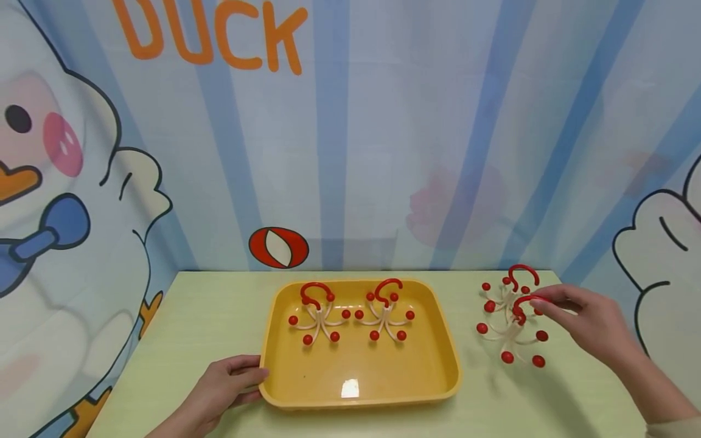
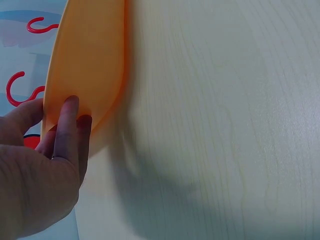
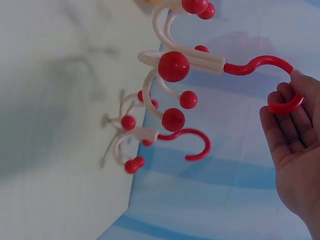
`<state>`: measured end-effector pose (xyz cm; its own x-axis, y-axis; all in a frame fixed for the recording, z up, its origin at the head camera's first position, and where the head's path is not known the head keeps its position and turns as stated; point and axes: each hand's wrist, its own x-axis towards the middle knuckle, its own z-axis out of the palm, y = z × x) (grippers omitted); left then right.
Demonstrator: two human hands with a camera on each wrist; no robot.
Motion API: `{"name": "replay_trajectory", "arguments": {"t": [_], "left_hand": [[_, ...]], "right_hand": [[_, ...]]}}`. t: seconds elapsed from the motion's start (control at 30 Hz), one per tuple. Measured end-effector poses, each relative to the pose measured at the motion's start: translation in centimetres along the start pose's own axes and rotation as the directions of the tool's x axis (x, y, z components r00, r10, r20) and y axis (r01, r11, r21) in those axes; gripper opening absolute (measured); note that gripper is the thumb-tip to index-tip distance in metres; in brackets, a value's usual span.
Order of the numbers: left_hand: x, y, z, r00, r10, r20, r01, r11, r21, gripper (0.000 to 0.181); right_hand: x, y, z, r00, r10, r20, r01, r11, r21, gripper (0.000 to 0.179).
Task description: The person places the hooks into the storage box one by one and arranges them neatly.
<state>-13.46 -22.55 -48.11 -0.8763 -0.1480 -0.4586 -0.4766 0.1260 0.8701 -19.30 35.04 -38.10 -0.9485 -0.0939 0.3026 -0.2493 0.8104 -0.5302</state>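
Observation:
My left hand (image 1: 226, 389) grips the left rim of a yellow tray (image 1: 350, 398), thumb over the edge and fingers against the outer wall in the left wrist view. Inside the tray stand two hangers with red hooks, white curved arms and red ball tips: a left one (image 1: 320, 317) and a right one (image 1: 386, 315). My right hand (image 1: 588, 319) pinches the red hook of a third such hanger (image 3: 207, 61), which hangs above the table with its arms downward. Just behind it, another hanger (image 3: 145, 134) stands on the table, partly hidden in the head view.
The pale wooden table (image 1: 181, 340) ends at a striped blue cloth backdrop (image 1: 367, 152) with cartoon ducks printed on it. The held hanger casts a shadow on the table to the right of the tray.

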Motion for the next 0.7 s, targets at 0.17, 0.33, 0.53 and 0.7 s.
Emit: {"name": "replay_trajectory", "arguments": {"t": [0.17, 0.33, 0.53, 0.7], "left_hand": [[0.0, 0.0, 0.0, 1.000, -0.005, 0.000, 0.005, 1.000, -0.004, 0.046], [0.1, -0.1, 0.0, 1.000, 0.000, -0.001, 0.000, 1.000, -0.009, 0.045], [0.1, -0.2, 0.0, 1.000, 0.008, 0.000, -0.008, 1.000, -0.012, 0.045], [0.2, -0.5, 0.0, 1.000, 0.018, -0.002, -0.018, 1.000, -0.010, 0.045]], "right_hand": [[0.6, -2.1, 0.3, 0.999, -0.033, 0.004, 0.033, 0.998, 0.057, 0.016], [1.1, -4.5, 0.9, 0.995, -0.104, 0.000, 0.104, 0.992, 0.078, 0.014], [1.8, -7.3, 2.1, 0.977, -0.212, 0.004, 0.208, 0.964, 0.166, 0.013], [2.5, -9.4, 3.4, 0.954, -0.298, -0.001, 0.289, 0.922, 0.257, 0.015]]}}
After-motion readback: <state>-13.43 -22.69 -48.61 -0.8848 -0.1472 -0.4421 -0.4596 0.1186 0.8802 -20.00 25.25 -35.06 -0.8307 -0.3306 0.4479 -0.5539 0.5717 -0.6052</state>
